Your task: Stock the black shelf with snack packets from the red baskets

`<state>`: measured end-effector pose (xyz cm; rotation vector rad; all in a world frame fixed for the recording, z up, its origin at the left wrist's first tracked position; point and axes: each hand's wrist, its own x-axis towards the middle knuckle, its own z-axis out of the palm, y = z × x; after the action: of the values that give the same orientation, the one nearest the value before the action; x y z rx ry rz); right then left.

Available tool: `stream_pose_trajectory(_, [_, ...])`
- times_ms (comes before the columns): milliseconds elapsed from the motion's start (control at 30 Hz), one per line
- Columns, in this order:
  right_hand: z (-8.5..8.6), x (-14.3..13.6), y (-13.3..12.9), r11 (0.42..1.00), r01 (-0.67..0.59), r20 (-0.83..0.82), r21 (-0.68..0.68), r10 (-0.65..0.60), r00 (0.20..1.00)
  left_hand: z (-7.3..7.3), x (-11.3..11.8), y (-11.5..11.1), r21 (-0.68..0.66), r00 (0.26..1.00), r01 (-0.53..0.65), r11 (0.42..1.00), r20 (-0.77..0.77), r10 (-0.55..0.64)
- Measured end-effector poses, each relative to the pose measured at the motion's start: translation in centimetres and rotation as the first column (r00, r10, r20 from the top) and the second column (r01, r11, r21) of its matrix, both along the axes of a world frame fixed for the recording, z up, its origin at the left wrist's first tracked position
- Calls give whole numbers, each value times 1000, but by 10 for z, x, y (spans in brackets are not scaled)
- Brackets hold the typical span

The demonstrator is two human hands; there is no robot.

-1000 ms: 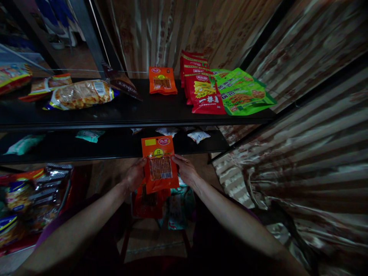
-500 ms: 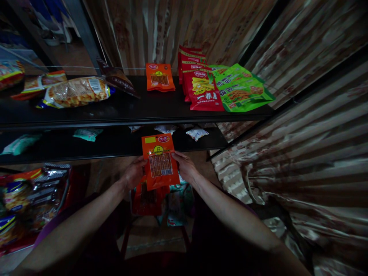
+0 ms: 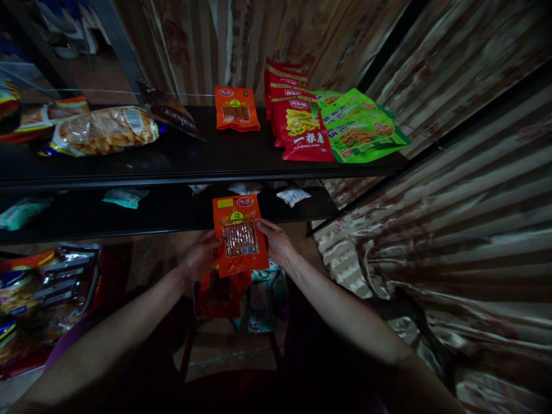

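Observation:
Between my two hands I hold an orange snack packet upright, its see-through window showing brown sticks. My left hand grips its left edge, and my right hand pinches the right edge, thumb on the front. Below it, another orange packet and teal packets lie close to my lap. On the upper shelf stands a small stack of matching orange packets. To its right are red snack bags and green snack bags.
Long bread-like bags and a dark brown packet occupy the upper shelf's left side. The lower shelf carries teal packets and small white packets. A red container of snacks sits at lower left. Patterned curtain hangs at right.
The view has shifted slightly, so the shelves sit a little higher and further left. Light now glares off the held packet's window. Both hands keep their grip.

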<state>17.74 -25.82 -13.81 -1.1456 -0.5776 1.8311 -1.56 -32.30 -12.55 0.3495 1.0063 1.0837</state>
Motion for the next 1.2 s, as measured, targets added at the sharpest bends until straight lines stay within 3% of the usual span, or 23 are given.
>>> stream_pose_trajectory(333, [0, 2, -2, 998, -64, 11, -18, 64, 998, 3, 1, 2, 30, 1000, -10, 1000, 0, 11])
stream_pose_trajectory(467, [-3, 2, -8, 986, -112, 103, 121, 100, 990, 4, 0, 2, 43, 999, -39, 998, -25, 40])
stream_pose_trajectory(567, [-6, 2, -13, 947, -173, 353, 269, 71, 933, 3, 0, 2, 56, 998, -53, 997, -41, 55])
stream_pose_trajectory(633, [-8, 2, -18, 876, -267, 575, 401, -13, 818, 2, 0, 2, 67, 996, -65, 996, -60, 69])
stream_pose_trajectory(700, [-7, 1, -24, 753, -410, 729, 515, -134, 671, 1, 1, 2, 87, 992, -78, 993, -89, 86])
stream_pose_trajectory(800, [-4, -1, -32, 570, -604, 815, 557, -235, 529, 0, 2, 2, 125, 987, -99, 987, -115, 114])
stream_pose_trajectory(867, [-3, -2, -36, 520, -665, 838, 536, -234, 492, -1, 2, 2, 127, 984, -114, 985, -121, 129])
stream_pose_trajectory(933, [-2, -3, -38, 518, -681, 848, 517, -203, 490, -2, 3, 2, 126, 982, -124, 984, -124, 139])
stream_pose_trajectory(1033, [1, -4, -38, 540, -676, 831, 501, -81, 551, -2, 5, 0, 129, 983, -110, 986, -130, 127])
stream_pose_trajectory(1200, [8, -8, -44, 659, -603, 659, 450, 211, 722, 2, 18, -8, 129, 986, -59, 990, -147, 78])
